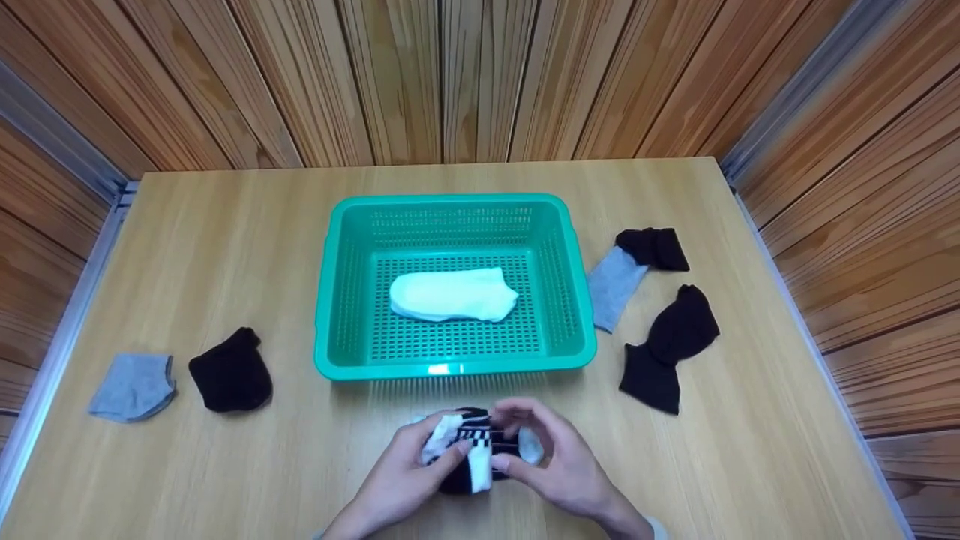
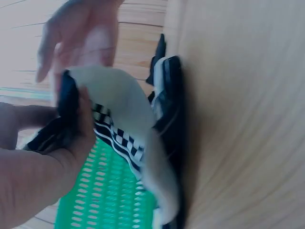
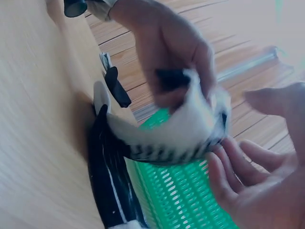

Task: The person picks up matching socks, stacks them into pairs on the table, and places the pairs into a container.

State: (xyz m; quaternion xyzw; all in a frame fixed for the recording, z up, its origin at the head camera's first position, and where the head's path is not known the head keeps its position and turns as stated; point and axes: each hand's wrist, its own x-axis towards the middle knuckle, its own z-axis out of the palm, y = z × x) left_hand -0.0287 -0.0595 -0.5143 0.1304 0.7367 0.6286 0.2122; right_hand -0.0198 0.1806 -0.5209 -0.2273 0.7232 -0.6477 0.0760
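My left hand (image 1: pixel 412 469) pinches a black-and-white sock (image 1: pixel 480 465) with a checkered band, thumb on top, in front of the basket. In the left wrist view the sock (image 2: pixel 124 109) is bent up from the table toward that hand, partly doubled over. More black striped sock fabric (image 3: pixel 107 176) lies on the table beneath it. My right hand (image 1: pixel 559 465) is at the sock's right side, fingers loosely curved and thumb apart from them. The right wrist view shows its fingertips (image 3: pixel 217 157) right at the checkered band.
A green basket (image 1: pixel 455 369) behind the hands holds a white sock pair (image 1: pixel 454 295). On the left lie a grey sock (image 1: pixel 133 386) and a black sock (image 1: pixel 232 371). On the right are a grey sock (image 1: pixel 615 281) with a black one (image 1: pixel 652 249) and another black pair (image 1: pixel 670 349).
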